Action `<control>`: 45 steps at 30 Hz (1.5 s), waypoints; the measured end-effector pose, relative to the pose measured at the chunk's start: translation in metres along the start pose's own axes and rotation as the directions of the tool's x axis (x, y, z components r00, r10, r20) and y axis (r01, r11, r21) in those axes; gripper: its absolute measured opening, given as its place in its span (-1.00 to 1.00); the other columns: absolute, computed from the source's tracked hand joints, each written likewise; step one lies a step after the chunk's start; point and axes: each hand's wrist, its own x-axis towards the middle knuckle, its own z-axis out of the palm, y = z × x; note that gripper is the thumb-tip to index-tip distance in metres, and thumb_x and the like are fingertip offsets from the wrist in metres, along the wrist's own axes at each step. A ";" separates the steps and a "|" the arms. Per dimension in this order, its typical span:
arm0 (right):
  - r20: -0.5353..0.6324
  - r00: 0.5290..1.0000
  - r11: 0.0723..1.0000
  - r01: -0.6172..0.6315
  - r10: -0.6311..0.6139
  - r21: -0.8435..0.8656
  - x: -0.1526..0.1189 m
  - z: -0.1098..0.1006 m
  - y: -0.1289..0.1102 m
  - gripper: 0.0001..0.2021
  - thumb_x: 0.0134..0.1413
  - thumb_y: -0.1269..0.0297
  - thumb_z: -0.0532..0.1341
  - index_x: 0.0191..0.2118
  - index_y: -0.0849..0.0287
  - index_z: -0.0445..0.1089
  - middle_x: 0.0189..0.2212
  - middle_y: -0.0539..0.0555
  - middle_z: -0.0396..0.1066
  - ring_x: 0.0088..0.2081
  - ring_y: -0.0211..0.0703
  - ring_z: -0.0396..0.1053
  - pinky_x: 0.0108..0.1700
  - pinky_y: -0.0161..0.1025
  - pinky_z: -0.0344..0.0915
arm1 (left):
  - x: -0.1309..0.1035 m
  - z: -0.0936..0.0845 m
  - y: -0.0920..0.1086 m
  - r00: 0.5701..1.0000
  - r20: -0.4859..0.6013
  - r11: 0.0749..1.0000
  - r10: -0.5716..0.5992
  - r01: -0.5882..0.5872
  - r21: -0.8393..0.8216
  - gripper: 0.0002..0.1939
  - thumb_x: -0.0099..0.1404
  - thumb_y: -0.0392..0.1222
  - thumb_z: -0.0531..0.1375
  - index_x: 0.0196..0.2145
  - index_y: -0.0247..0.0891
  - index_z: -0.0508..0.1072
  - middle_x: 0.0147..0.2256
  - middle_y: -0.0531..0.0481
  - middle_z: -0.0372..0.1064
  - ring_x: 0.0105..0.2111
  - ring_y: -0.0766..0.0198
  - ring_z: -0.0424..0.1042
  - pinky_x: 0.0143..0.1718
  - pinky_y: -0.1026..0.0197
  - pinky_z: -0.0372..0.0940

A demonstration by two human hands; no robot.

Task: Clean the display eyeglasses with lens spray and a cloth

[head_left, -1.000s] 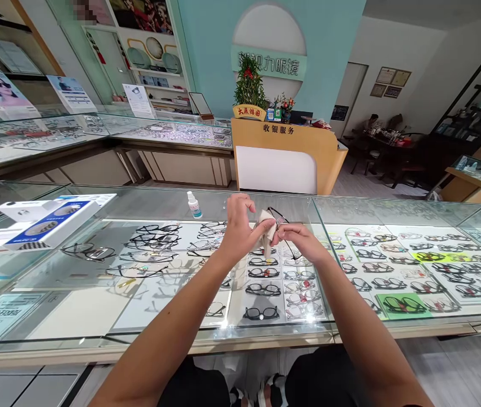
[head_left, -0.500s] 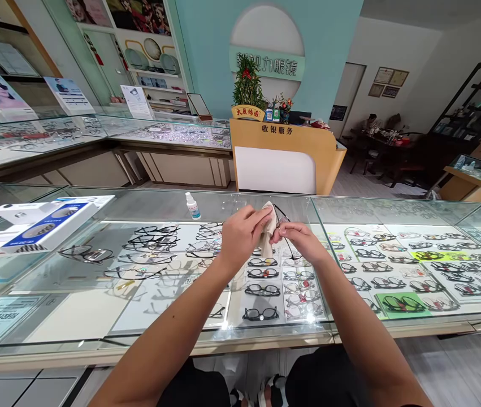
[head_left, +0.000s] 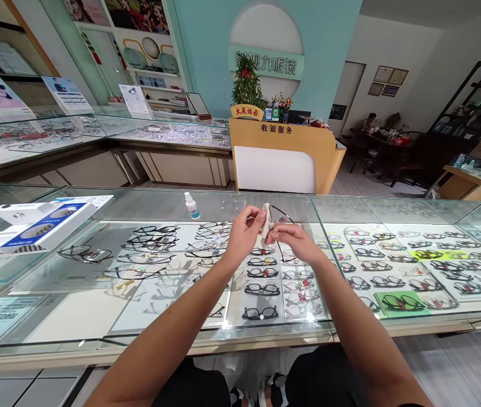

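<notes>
I am holding the glasses (head_left: 281, 226) up over the glass desk (head_left: 147, 316) with my right hand (head_left: 293, 240). My left hand (head_left: 243, 234) fingers are pinching the cloth (head_left: 265, 221) on one lens. I think the wiping is only partly done, and the glasses are not put down yet.

A single head-worn camera looks forward and down from just behind the glass counter (head_left: 138, 316), close over it. It faces across the counter toward the shop's cashier desk (head_left: 282, 152) and far wall.
</notes>
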 end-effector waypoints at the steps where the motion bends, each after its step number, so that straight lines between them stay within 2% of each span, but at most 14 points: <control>1: 0.000 1.000 1.000 0.002 -0.002 -0.002 0.000 0.001 0.001 -0.70 0.35 0.04 0.25 -0.32 0.08 0.58 -0.26 0.07 0.54 -0.15 -0.05 0.43 0.04 -0.06 0.35 | 0.002 0.000 -0.002 0.999 -0.011 0.998 -0.039 0.038 -0.050 -0.54 0.34 0.26 0.32 -0.35 -0.21 0.38 -0.37 0.07 0.32 -0.38 0.30 0.35 -0.32 0.23 0.29; 3: -0.003 1.000 1.000 0.008 -0.008 0.000 0.001 0.001 0.001 -0.69 0.34 0.02 0.26 -0.33 0.08 0.58 -0.26 0.08 0.53 -0.14 -0.04 0.43 0.04 -0.07 0.35 | 0.005 0.000 -0.006 0.990 -0.014 0.980 -0.138 0.134 -0.144 -0.49 0.20 0.28 0.42 -0.33 -0.21 0.39 -0.33 0.06 0.35 -0.34 0.29 0.38 -0.29 0.22 0.34; 5: -0.011 1.000 1.000 0.011 -0.011 -0.003 0.001 0.001 0.001 -0.68 0.34 0.00 0.26 -0.33 0.08 0.58 -0.26 0.08 0.52 -0.14 -0.05 0.42 0.03 -0.08 0.35 | 0.008 -0.002 -0.010 0.968 0.036 0.945 -0.250 0.252 -0.209 -0.43 0.11 0.30 0.47 -0.28 -0.22 0.42 -0.31 0.04 0.40 -0.33 0.27 0.41 -0.27 0.19 0.37; 8: -0.022 1.000 1.000 0.010 -0.010 -0.015 0.001 0.001 0.000 -0.69 0.34 0.01 0.25 -0.32 0.08 0.58 -0.26 0.07 0.51 -0.17 -0.07 0.39 0.01 -0.09 0.35 | 0.011 -0.007 -0.015 0.912 0.193 0.898 -0.362 0.396 -0.193 -0.41 0.15 0.35 0.43 -0.22 -0.24 0.48 -0.34 0.00 0.45 -0.34 0.25 0.44 -0.25 0.18 0.36; 10: -0.024 1.000 1.000 0.008 -0.008 -0.016 0.001 0.000 0.000 -0.71 0.33 0.03 0.25 -0.33 0.08 0.58 -0.27 0.07 0.51 -0.18 -0.08 0.38 0.00 -0.11 0.35 | 0.012 -0.009 -0.015 0.886 0.286 0.889 -0.365 0.423 -0.175 -0.44 0.23 0.36 0.37 -0.26 -0.25 0.50 -0.41 0.02 0.43 -0.36 0.26 0.43 -0.23 0.18 0.35; 13: -0.011 1.000 1.000 0.004 -0.004 -0.010 0.002 -0.001 0.003 -0.72 0.32 0.07 0.26 -0.33 0.10 0.59 -0.30 0.06 0.48 -0.21 -0.10 0.37 -0.04 -0.13 0.32 | 0.011 -0.008 -0.013 0.889 0.359 0.874 -0.283 0.394 -0.285 -0.51 0.27 0.28 0.38 -0.31 -0.24 0.45 -0.50 0.08 0.34 -0.44 0.30 0.38 -0.26 0.18 0.33; 15: -0.005 1.000 1.000 -0.002 0.002 0.008 0.003 -0.001 0.005 -0.73 0.32 0.08 0.26 -0.32 0.10 0.59 -0.32 0.05 0.46 -0.22 -0.11 0.36 -0.07 -0.15 0.30 | 0.010 -0.007 -0.011 0.894 0.391 0.838 -0.218 0.377 -0.394 -0.57 0.28 0.18 0.42 -0.28 -0.22 0.43 -0.53 0.10 0.33 -0.49 0.29 0.36 -0.29 0.16 0.33; 18: -0.003 1.000 0.999 -0.015 0.015 0.048 0.003 0.001 0.007 -0.72 0.32 0.05 0.27 -0.30 0.11 0.60 -0.33 0.05 0.44 -0.24 -0.12 0.34 -0.08 -0.16 0.29 | 0.007 -0.007 -0.010 0.877 0.451 0.786 -0.165 0.393 -0.477 -0.63 0.31 0.07 0.42 -0.18 -0.21 0.42 -0.52 0.09 0.37 -0.48 0.25 0.39 -0.28 0.11 0.36; 20: 0.004 1.000 0.998 -0.019 0.019 0.065 0.003 0.002 0.007 -0.72 0.33 0.04 0.27 -0.29 0.11 0.60 -0.33 0.05 0.45 -0.23 -0.11 0.35 -0.06 -0.16 0.29 | 0.004 -0.009 -0.010 0.875 0.456 0.776 -0.164 0.400 -0.488 -0.63 0.30 0.02 0.43 -0.12 -0.22 0.44 -0.48 0.06 0.41 -0.46 0.25 0.41 -0.27 0.11 0.36; 22: 0.012 1.000 0.997 -0.021 0.021 0.072 0.002 0.004 0.007 -0.71 0.33 0.04 0.27 -0.28 0.12 0.60 -0.32 0.05 0.46 -0.21 -0.11 0.37 -0.04 -0.16 0.29 | 0.003 -0.013 -0.010 0.890 0.419 0.781 -0.179 0.387 -0.490 -0.60 0.26 -0.02 0.47 -0.09 -0.25 0.46 -0.41 0.04 0.44 -0.43 0.26 0.42 -0.28 0.14 0.35; 28: -0.022 0.998 0.995 -0.048 0.050 0.082 0.003 0.004 0.012 -0.70 0.34 0.01 0.28 -0.28 0.11 0.62 -0.31 0.07 0.53 -0.22 -0.08 0.39 -0.04 -0.14 0.30 | 0.003 -0.018 -0.013 0.907 0.388 0.801 -0.162 0.351 -0.486 -0.61 0.21 0.01 0.50 -0.21 -0.25 0.47 -0.39 0.05 0.43 -0.42 0.28 0.41 -0.28 0.12 0.36; 35: 0.015 0.998 0.987 -0.066 0.064 0.146 0.003 0.010 0.012 -0.68 0.32 -0.01 0.30 -0.26 0.12 0.63 -0.25 0.10 0.57 -0.20 -0.08 0.41 -0.01 -0.12 0.32 | -0.002 -0.015 -0.020 0.925 0.330 0.800 -0.190 0.340 -0.494 -0.55 0.29 0.18 0.41 -0.17 -0.20 0.39 -0.46 0.11 0.38 -0.48 0.28 0.37 -0.33 0.14 0.32; 39: -0.006 0.996 0.987 -0.084 0.086 0.137 0.004 0.012 0.012 -0.66 0.29 -0.05 0.32 -0.28 0.13 0.63 -0.27 0.10 0.57 -0.22 -0.08 0.40 -0.08 -0.13 0.34 | -0.003 -0.013 -0.015 0.907 0.399 0.817 -0.132 0.328 -0.474 -0.58 0.34 0.18 0.37 -0.20 -0.19 0.36 -0.54 0.11 0.36 -0.51 0.26 0.36 -0.35 0.14 0.30; 45: -0.031 0.995 0.969 -0.090 0.099 0.230 0.005 0.014 0.024 -0.71 0.29 0.02 0.32 -0.28 0.13 0.64 -0.28 0.10 0.58 -0.18 -0.09 0.41 -0.06 -0.15 0.30 | 0.000 -0.016 -0.017 0.892 0.449 0.861 -0.050 0.266 -0.434 -0.58 0.34 0.14 0.39 -0.36 -0.24 0.37 -0.53 0.03 0.39 -0.44 0.24 0.40 -0.29 0.14 0.30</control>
